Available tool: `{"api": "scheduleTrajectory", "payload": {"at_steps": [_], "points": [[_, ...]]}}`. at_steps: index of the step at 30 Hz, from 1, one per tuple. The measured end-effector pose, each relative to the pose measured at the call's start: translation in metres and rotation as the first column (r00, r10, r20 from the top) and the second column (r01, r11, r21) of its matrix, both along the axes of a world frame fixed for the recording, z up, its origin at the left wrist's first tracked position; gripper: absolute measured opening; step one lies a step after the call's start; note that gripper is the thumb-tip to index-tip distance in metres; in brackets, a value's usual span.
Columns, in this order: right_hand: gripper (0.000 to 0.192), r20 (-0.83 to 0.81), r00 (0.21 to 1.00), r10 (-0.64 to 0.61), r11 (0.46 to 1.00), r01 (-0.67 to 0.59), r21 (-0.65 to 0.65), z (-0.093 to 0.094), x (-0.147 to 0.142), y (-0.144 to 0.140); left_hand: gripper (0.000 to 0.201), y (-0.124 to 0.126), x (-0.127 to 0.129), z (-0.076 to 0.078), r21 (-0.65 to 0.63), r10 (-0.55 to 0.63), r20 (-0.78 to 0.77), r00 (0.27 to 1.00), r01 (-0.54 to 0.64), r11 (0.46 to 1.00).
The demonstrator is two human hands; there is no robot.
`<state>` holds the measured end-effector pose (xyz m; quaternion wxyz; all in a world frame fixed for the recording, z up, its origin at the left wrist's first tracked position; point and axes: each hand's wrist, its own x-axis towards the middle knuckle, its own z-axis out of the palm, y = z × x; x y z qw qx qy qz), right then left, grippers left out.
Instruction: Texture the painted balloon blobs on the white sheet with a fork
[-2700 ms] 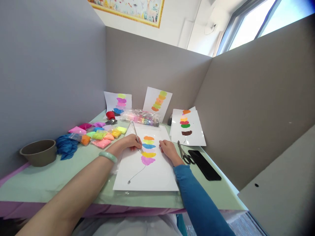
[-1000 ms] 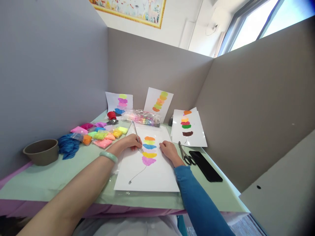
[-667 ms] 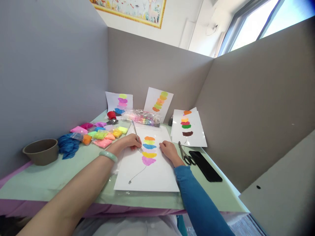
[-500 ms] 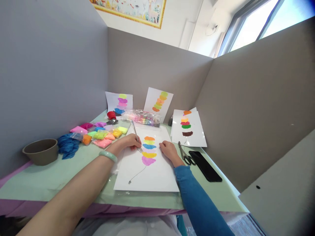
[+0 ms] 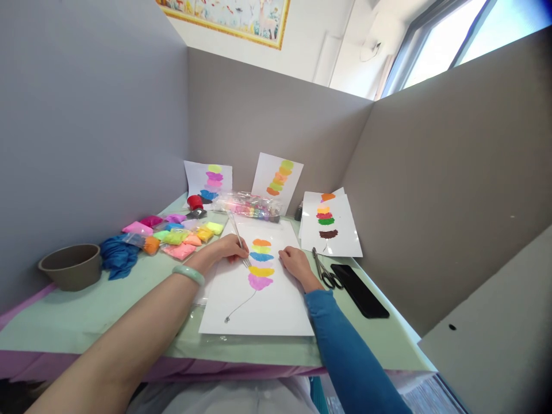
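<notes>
My left hand (image 5: 234,248) is closed round a metal fork (image 5: 238,234). The fork's tines point down at the left edge of the flattened clay layers, between the blue and the golden one. Those layers form a stack of bright patches (image 5: 261,257) on a white sheet (image 5: 276,313): orange, yellow, blue, a pale one, golden and purple. A thin drawn line runs from the purple patch down to a small dark scribble. My right hand (image 5: 296,264) rests curled on the sheet, just right of the stack, with nothing seen in its fingers.
Scissors (image 5: 326,275) and a black phone (image 5: 360,290) lie at the right. Several coloured clay packets (image 5: 179,237), a blue cloth (image 5: 119,257) and a brown pot (image 5: 72,267) are at the left. A clear bag (image 5: 248,205) and finished sheets (image 5: 332,230) stand behind, against grey partitions.
The fork has tilted very slightly in my left hand. My right hand stays in place on the sheet.
</notes>
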<state>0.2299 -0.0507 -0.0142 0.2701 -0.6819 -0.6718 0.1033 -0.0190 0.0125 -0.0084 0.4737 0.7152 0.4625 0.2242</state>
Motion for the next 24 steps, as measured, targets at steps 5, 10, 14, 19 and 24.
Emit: {"api": "scheduleTrajectory", "payload": {"at_steps": [5, 10, 14, 19, 24], "points": [[0.026, 0.004, 1.0, 0.002, 1.0, -0.002, 0.005, 0.002, -0.001, -0.001, 0.02, 0.004, 0.0, -0.004, 0.004, 0.0, -0.022, 1.0, 0.0, 1.0], [0.027, 0.0, 1.0, -0.007, 1.0, 0.007, -0.005, 0.004, -0.002, -0.004, 0.021, 0.01, -0.001, -0.009, 0.008, -0.003, -0.017, 1.0, 0.003, 1.0], [0.027, 0.009, 1.0, -0.005, 1.0, 0.005, -0.004, 0.004, -0.002, -0.004, 0.024, 0.011, -0.003, -0.01, -0.002, 0.009, -0.017, 1.0, -0.01, 1.0], [0.026, 0.01, 1.0, -0.013, 1.0, 0.013, -0.013, 0.003, -0.002, -0.002, 0.028, 0.008, -0.003, -0.006, 0.0, 0.006, 0.077, 0.997, -0.006, 1.0], [0.027, -0.003, 1.0, -0.011, 1.0, 0.011, 0.013, 0.001, 0.0, -0.001, 0.034, 0.002, 0.005, 0.004, -0.002, 0.216, 0.161, 0.963, -0.219, 0.976]]}}
